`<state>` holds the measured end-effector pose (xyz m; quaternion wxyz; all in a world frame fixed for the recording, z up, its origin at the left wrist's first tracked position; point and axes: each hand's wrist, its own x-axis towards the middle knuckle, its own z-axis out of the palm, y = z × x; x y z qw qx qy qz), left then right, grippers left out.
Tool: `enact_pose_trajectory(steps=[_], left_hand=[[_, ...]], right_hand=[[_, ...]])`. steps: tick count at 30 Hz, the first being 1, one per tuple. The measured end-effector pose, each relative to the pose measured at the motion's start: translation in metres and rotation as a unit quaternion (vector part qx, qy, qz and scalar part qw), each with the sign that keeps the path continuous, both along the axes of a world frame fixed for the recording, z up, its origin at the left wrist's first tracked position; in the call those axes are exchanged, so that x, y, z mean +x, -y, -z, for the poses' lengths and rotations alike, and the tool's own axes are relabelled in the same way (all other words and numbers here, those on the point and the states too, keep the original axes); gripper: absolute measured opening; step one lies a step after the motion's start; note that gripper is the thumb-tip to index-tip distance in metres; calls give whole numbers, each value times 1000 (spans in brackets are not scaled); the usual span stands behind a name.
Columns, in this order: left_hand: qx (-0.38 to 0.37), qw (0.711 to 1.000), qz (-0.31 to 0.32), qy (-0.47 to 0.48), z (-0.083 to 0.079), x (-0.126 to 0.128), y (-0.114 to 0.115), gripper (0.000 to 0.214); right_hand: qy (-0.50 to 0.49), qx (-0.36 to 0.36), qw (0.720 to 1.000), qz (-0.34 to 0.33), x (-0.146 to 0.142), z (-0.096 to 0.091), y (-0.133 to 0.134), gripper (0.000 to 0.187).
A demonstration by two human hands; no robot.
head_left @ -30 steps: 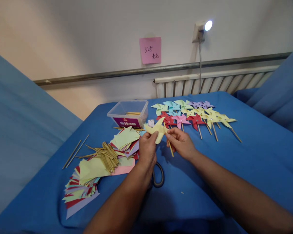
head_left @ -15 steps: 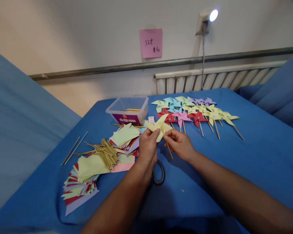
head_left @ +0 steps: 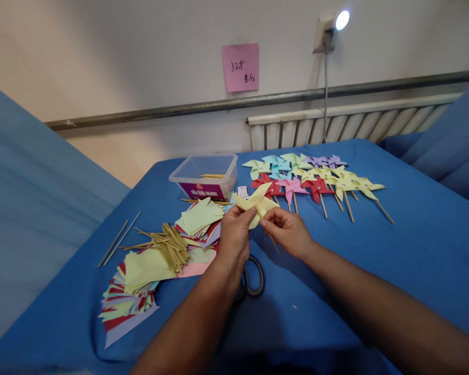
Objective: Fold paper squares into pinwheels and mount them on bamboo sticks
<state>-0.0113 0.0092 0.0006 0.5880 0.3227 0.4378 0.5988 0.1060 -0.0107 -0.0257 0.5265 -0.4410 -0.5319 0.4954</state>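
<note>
Hands (head_left: 236, 232) on pinwheel (head_left: 258, 200), sticks (head_left: 213, 176) in tub (head_left: 201, 191)

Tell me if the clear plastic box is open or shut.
Open: the clear plastic box shows no lid on it, and thin sticks are visible inside.

held stick (head_left: 274, 244) partly hidden, scissors (head_left: 262, 278) partly covered

We see a pale-yellow pinwheel (head_left: 260, 195) and tan stick (head_left: 274, 243) right of the clear, purple-labelled tub (head_left: 200, 190), a pink pinwheel (head_left: 292, 188) farther right, blue tabletop (head_left: 406, 260) beneath.
</note>
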Motion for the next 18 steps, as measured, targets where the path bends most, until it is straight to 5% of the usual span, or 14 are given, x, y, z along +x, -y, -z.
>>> enact_pose_trajectory(steps=[18], left_hand=[[13, 1000, -24, -14, -1, -2, -1, 35]], right_hand=[[-17, 2, 999, 43, -4, -3, 2, 28]])
